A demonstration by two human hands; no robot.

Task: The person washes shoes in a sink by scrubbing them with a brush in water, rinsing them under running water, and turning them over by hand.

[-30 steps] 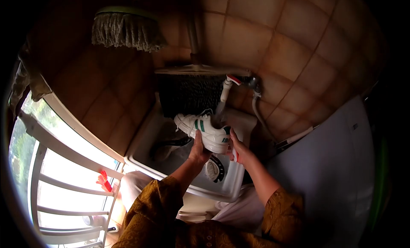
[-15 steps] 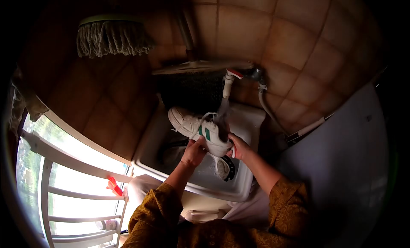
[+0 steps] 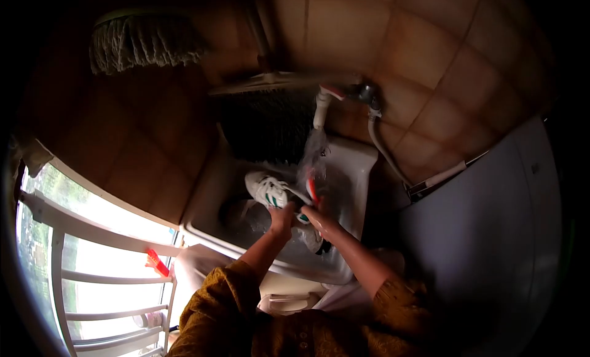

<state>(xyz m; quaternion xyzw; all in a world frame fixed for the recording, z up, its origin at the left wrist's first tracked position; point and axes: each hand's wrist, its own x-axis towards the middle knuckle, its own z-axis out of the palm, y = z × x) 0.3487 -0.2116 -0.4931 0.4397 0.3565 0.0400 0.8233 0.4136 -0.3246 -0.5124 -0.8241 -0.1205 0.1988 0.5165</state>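
My left hand (image 3: 281,218) is closed around a white sneaker (image 3: 267,188) with green stripes and laces, held over the sink (image 3: 357,166). Just right of it, my right hand (image 3: 321,224) grips a slim red-and-white brush (image 3: 312,188), its bristles not visible. The brush is in the water (image 3: 314,151) pouring from the tap (image 3: 320,112). Below my hands lies another pale shoe (image 3: 311,239) in the sink, partly hidden by my right hand and blurred by water.
A broom (image 3: 264,120) with dark bristles leans behind the sink. A string mop (image 3: 144,43) hangs at the upper left. A hose (image 3: 384,148) runs down from the tap fitting. To the left, a white rack (image 3: 114,277) holding a red clip (image 3: 157,262) stands by the window.
The sneaker has turned and dropped lower into the sink, its laces now facing up. My right hand has left its heel and brought the brush under the running water. The view has shifted slightly.
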